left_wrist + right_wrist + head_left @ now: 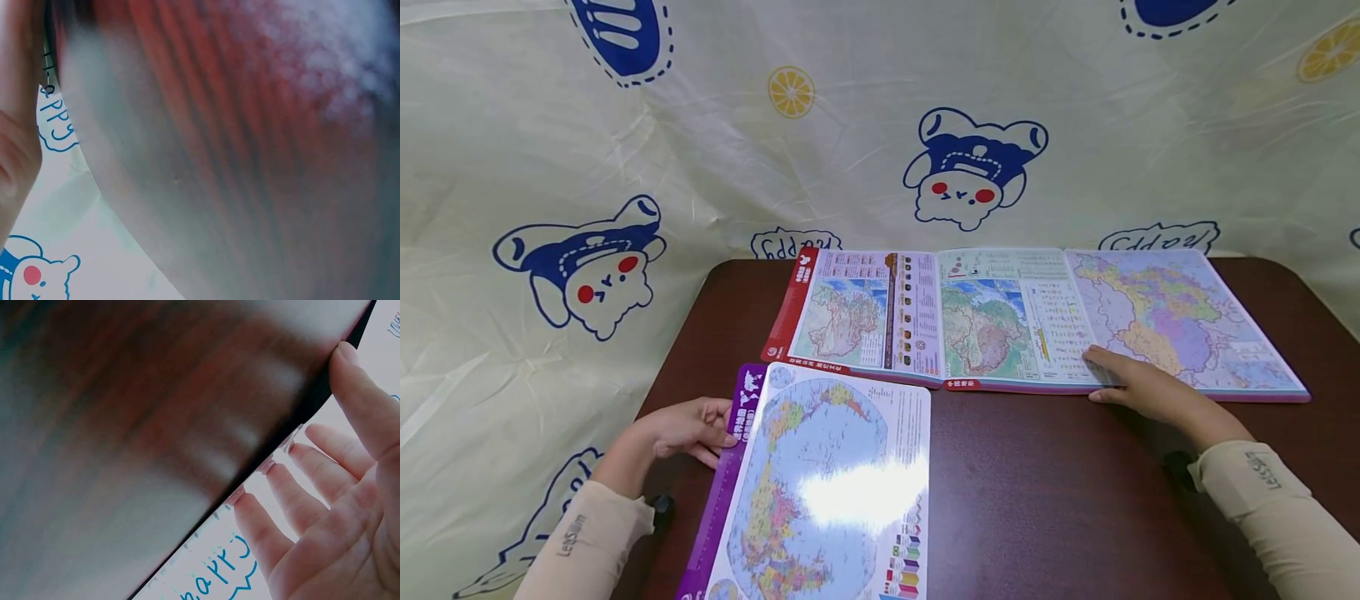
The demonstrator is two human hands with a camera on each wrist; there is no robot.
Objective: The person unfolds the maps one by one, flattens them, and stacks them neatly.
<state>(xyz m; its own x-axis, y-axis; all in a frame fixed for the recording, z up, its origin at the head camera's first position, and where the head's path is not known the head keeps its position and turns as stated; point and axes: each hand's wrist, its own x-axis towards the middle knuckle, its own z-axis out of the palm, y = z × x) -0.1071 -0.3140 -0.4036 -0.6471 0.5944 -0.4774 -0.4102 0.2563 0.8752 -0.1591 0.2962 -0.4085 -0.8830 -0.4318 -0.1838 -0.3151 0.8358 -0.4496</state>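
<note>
A glossy world map board [820,442] with a purple left border lies at the near left of the table. My left hand [688,427] holds it by that purple border, its thumb and fingers bent at the edge. Behind it, a fold-out map [985,325] with a red left strip lies spread in three panels. My right hand [1142,387] rests at its near edge, around the fold between the middle and right panels, with fingers extended. The right wrist view shows the extended fingers of the right hand [331,494] beside a dark edge.
Both maps lie on a dark brown table [1015,475] with rounded far corners. A pale curtain [850,167] printed with cartoon figures hangs behind and to the left. The fold-out map reaches close to the table's far edge. Light glares on the world map.
</note>
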